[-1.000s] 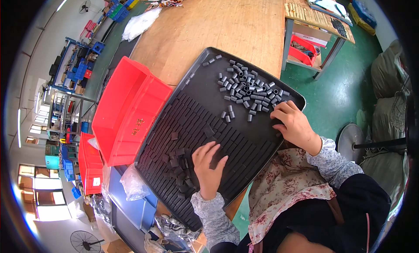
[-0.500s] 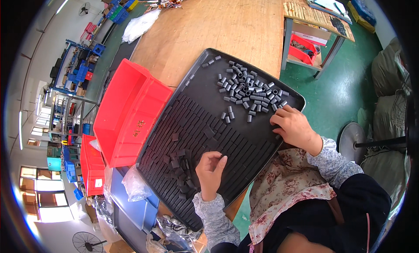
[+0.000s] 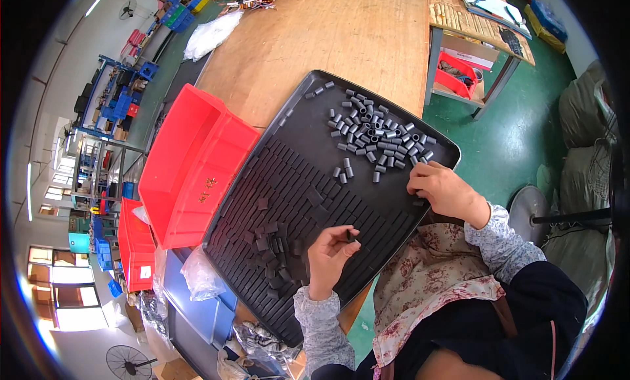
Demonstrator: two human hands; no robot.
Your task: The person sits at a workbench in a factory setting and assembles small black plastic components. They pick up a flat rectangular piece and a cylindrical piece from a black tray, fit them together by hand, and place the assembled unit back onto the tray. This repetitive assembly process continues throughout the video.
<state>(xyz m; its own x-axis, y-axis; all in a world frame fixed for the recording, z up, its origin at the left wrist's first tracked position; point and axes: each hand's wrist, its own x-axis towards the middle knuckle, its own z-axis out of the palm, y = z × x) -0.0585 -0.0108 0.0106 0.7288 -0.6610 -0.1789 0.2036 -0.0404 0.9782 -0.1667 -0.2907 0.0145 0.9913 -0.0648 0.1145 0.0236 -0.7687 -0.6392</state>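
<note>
A black tray [image 3: 308,127] lies slanted on the wooden table. My left hand [image 3: 326,259] is over its near part, pinching a small black piece [image 3: 351,236] between thumb and fingertips. At the tray's right edge, my right hand [image 3: 447,190] has its fingers closed and bent downward; a dark bit shows under the fingertips, too hidden to name. Beyond that hand lies a loose pile of short grey tubes [image 3: 377,132]. Rows of flat black strips [image 3: 275,173] cover the tray's left and near part, with a heap of loose black pieces [image 3: 272,249] on top.
A large red bin [image 3: 197,170] stands against the tray's left side, with another red bin [image 3: 136,249] behind it. The table [image 3: 328,32] extends away beyond the tray. A side bench [image 3: 479,26] stands at the far right, and a round metal stand base [image 3: 530,206] is to my right.
My left hand has shifted slightly right, and a black piece now shows between its fingers. My right hand stays by the tray edge, its fingertips slightly lower and more bent.
</note>
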